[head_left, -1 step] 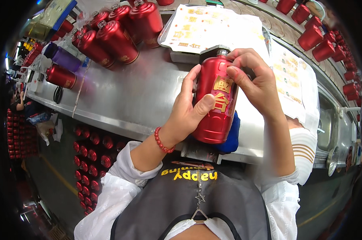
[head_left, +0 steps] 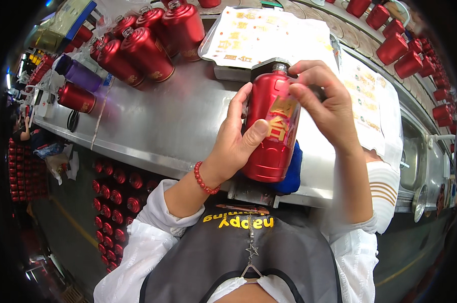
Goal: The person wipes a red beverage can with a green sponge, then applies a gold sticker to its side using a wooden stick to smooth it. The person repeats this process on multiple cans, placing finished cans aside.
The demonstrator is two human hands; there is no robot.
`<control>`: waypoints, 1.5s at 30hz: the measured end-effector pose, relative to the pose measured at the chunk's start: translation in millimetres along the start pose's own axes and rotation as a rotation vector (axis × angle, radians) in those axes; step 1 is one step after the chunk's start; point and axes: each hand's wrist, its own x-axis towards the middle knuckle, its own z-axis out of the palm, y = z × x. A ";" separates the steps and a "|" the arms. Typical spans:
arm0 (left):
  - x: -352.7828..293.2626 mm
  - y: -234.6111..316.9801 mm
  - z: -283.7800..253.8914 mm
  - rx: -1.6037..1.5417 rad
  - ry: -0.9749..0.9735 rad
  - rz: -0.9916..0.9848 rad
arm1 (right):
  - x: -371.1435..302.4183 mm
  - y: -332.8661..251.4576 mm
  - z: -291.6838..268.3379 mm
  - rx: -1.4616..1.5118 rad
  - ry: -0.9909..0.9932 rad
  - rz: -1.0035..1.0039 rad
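A glossy red bottle (head_left: 261, 164) with a clear glass neck leans in front of me over the table edge. My left hand (head_left: 236, 139) is wrapped round its left side, thumb across the front. Large gold characters (head_left: 278, 127) run down the bottle's face. Over them lies a shiny clear film (head_left: 292, 112), its upper edge lifted and wrinkled. Thumb and forefinger of my right hand (head_left: 322, 98) pinch this film at the bottle's upper right. Below the bottle sits a blue cloth pad (head_left: 292, 174).
Several red bottles (head_left: 145, 53) stand at the table's back left, near a purple bottle (head_left: 82, 74). White decal sheets (head_left: 269, 33) with gold prints lie behind my hands; another sheet (head_left: 362, 96) lies right. More red bottles (head_left: 392, 45) line a conveyor at the far right; others (head_left: 115, 197) stand below the table.
My right hand has shifted slightly outward from the bottle. The film's upper part has come away, and the upper gold character now looks skewed through it. My left hand keeps its hold.
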 end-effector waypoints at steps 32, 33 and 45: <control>1.3 -5.0 -10.7 -0.039 -0.040 0.031 | 12.7 -59.4 -46.5 -0.090 0.001 -0.153; 0.4 -4.2 -9.9 -0.053 -0.032 0.025 | 10.8 -63.0 -42.7 -0.012 -0.017 -0.134; -1.8 1.7 7.2 0.158 0.044 0.075 | -0.5 -0.4 13.1 -0.113 0.042 -0.087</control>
